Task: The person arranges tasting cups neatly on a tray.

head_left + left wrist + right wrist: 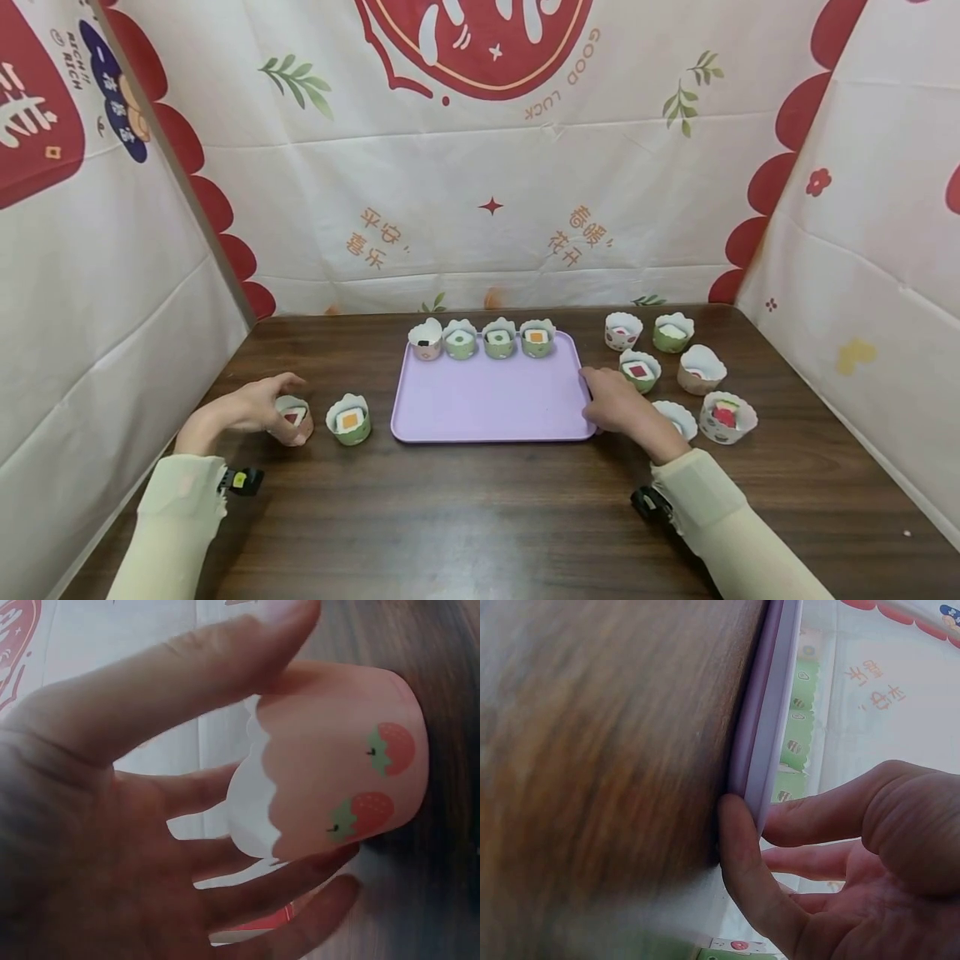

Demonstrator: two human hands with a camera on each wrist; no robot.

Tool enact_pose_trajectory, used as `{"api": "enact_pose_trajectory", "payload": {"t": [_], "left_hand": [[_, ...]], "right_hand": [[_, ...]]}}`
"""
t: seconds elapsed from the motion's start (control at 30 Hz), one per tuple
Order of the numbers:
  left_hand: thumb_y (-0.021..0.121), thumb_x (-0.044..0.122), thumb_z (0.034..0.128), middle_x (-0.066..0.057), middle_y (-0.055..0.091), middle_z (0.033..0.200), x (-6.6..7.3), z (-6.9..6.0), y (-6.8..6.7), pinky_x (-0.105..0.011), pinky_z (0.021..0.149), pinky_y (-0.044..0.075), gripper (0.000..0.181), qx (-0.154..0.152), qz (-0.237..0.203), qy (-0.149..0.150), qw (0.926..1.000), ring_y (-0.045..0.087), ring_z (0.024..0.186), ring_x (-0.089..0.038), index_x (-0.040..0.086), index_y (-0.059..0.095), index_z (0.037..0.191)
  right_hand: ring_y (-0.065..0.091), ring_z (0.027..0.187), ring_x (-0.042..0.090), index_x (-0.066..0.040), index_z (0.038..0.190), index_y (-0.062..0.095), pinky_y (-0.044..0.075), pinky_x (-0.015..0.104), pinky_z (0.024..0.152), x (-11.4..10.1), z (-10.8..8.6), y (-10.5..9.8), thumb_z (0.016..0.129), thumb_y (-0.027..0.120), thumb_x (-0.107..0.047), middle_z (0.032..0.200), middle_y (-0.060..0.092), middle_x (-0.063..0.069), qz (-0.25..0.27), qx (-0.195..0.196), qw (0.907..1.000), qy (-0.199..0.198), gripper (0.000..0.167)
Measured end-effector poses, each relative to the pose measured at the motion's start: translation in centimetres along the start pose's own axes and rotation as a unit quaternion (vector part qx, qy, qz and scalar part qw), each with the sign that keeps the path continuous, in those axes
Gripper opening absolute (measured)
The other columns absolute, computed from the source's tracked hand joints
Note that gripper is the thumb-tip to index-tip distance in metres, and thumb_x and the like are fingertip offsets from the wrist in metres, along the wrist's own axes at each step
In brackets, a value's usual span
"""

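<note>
In the head view my left hand (251, 406) is at the table's left, its thumb and fingers round a pink paper cup (305, 425) holding a white piece with a dark red centre. The left wrist view shows the strawberry-printed cup (337, 761) upright between the thumb and fingers of my left hand (135, 810). My right hand (624, 406) pinches the right edge of a lilac tray (487, 396). Up close, the thumb and a finger of my right hand (840, 855) are on either side of the tray rim (769, 720).
A green cup (351, 427) with an orange-centred piece stands between the left hand and the tray. Along the tray's back edge are a pink cup (427, 350) and three green cups (499, 343). Several filled cups, one with a red-and-green piece (725, 414), stand at the right. White cloth (487, 167) hangs behind.
</note>
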State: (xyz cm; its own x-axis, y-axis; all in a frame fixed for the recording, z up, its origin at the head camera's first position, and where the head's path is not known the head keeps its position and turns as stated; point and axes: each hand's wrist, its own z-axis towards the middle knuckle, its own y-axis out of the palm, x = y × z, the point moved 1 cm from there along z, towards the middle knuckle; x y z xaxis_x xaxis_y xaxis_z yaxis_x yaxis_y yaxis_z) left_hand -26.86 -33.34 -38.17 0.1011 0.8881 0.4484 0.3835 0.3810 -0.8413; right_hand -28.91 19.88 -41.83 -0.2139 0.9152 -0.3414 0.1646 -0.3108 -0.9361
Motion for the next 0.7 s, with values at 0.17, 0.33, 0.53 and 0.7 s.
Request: {"api": "enact_pose_trajectory", "payload": {"t": [0.17, 0.33, 0.53, 0.7], "left_hand": [[0.094, 0.028, 0.0693, -0.015, 0.063, 0.113, -0.19, -0.07, 0.07, -0.032, 0.081, 0.046, 0.077, 0.002, 0.003, -0.003, 1.0000, 0.057, 0.099, -0.027, 0.001, 0.055, 0.130], [0.091, 0.018, 0.0702, -0.014, 0.063, 0.106, -0.14, -0.24, 0.01, -0.032, 0.078, 0.046, 0.063, 0.006, 0.002, 0.003, 1.0000, 0.058, 0.095, -0.026, 0.002, 0.057, 0.121], [0.085, 0.009, 0.0713, -0.014, 0.064, 0.103, -0.13, -0.31, 0.02, -0.032, 0.077, 0.046, 0.056, 0.018, -0.007, 0.021, 0.9996, 0.058, 0.092, -0.025, 0.000, 0.057, 0.119], [0.081, 0.007, 0.0710, -0.014, 0.065, 0.102, -0.39, -0.15, -0.04, -0.031, 0.076, 0.046, 0.054, 0.031, 0.005, 0.017, 0.9994, 0.058, 0.090, -0.024, 0.001, 0.057, 0.119]], "right_hand": [[0.060, 0.102, 0.038, 0.015, 0.139, 0.051, 0.058, 0.049, 0.087, -0.01, -0.01, 0.02, 0.078, 0.069, 0.000, 0.126, 0.061, 0.036, 0.000, 0.001, 1.0000, 0.000, 0.066], [0.059, 0.102, 0.038, 0.016, 0.140, 0.050, 0.058, 0.049, 0.087, -0.07, -0.06, 0.02, 0.079, 0.069, 0.000, 0.128, 0.060, 0.037, 0.001, -0.004, 1.0000, 0.005, 0.066], [0.059, 0.103, 0.037, 0.016, 0.141, 0.049, 0.057, 0.050, 0.089, -0.04, -0.09, -0.02, 0.079, 0.069, 0.000, 0.129, 0.060, 0.037, 0.002, -0.004, 1.0000, 0.005, 0.067], [0.059, 0.102, 0.038, 0.016, 0.140, 0.050, 0.057, 0.050, 0.088, -0.09, -0.07, -0.03, 0.079, 0.069, 0.000, 0.127, 0.060, 0.037, 0.000, 0.000, 1.0000, -0.001, 0.066]]}}
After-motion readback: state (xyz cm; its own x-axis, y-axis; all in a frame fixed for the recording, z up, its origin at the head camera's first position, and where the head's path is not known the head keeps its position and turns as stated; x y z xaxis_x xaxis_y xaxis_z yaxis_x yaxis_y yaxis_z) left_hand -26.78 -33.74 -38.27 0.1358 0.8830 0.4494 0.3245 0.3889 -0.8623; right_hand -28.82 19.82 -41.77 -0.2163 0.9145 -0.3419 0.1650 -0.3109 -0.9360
